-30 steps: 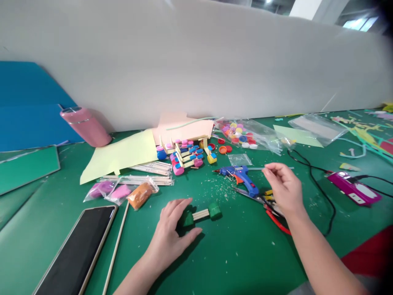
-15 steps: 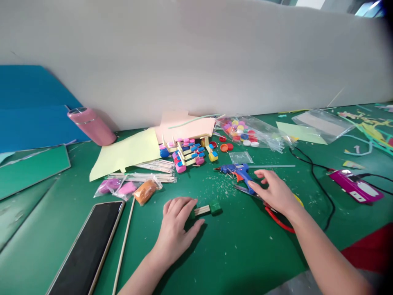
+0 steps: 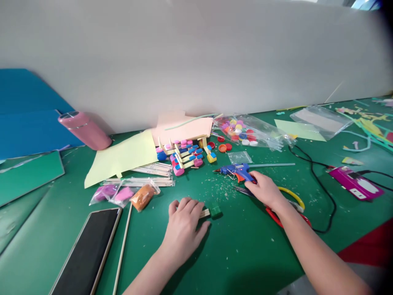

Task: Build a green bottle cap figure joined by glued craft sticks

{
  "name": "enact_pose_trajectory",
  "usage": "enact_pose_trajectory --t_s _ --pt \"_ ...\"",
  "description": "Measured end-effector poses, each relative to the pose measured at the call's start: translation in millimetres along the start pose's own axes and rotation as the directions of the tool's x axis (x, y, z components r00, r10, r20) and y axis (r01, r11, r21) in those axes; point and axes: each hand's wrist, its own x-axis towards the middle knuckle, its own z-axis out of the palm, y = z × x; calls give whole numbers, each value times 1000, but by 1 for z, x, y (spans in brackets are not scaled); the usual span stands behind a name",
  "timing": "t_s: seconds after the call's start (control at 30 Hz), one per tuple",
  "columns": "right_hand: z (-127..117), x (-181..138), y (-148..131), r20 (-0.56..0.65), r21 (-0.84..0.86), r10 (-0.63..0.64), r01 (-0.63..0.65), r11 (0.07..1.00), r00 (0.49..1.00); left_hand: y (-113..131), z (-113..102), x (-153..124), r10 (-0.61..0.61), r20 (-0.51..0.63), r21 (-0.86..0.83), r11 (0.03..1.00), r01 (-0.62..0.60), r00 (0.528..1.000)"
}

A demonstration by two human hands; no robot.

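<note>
Glue gun [image 3: 238,171], blue with an orange trigger, lies on its side on the green worktop [image 3: 245,254], its nozzle pointing left toward a scatter of light crumbs. The right hand [image 3: 264,189] has its fingers curled over the handle end, but whether that grip has fully closed around the handle I cannot tell, since the back of the hand hides the fingertips. A clear glue stick [image 3: 273,165] juts out of the back of the gun to the right.

The left hand [image 3: 186,219] lies flat, palm down, pressing on one end of a small piece made of pale wooden sticks [image 3: 205,213] with a green block [image 3: 215,210] at its free end; this grip is a press rather than a pinch.

Risks, as I judge them: the nozzle may be hot, and it faces the side where the left hand lies, so a careless swing could burn the fingers. Scissors with red and yellow handles [image 3: 291,205] lie just under the right wrist, and a black cable [image 3: 319,180] runs nearby; either could snag the arm and jerk the gun. The green block is not held down, so a nudge could twist the stick piece.

Farther off lie a phone [image 3: 87,250], bags of clay [image 3: 124,193], a stick-and-cap model [image 3: 184,155] and a pink bottle [image 3: 84,129].
</note>
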Motion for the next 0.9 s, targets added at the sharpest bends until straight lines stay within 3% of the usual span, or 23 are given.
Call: enact_pose_trajectory --t_s 0.17,0.3,0.47,0.57,0.9 --pt "-12 -11 -2 18 167 11 -14 986 1000 -4 4 1 1 -12 -17 1000 -1 1000" --pt "-27 -28 -11 139 364 -36 -18 931 990 -9 6 0 22 -52 -45 999 -25 998" --pt "-33 -45 -23 281 734 -106 -143 665 954 -16 9 -2 32 -55 -78 996 -36 998" --pt "-29 -52 -25 297 751 -125 -151 643 947 -17 11 -2 41 -51 -102 994 -46 998" --pt "-22 -78 -25 367 653 -141 -146 743 920 -17 13 -2 50 -86 -176 982 -64 995"
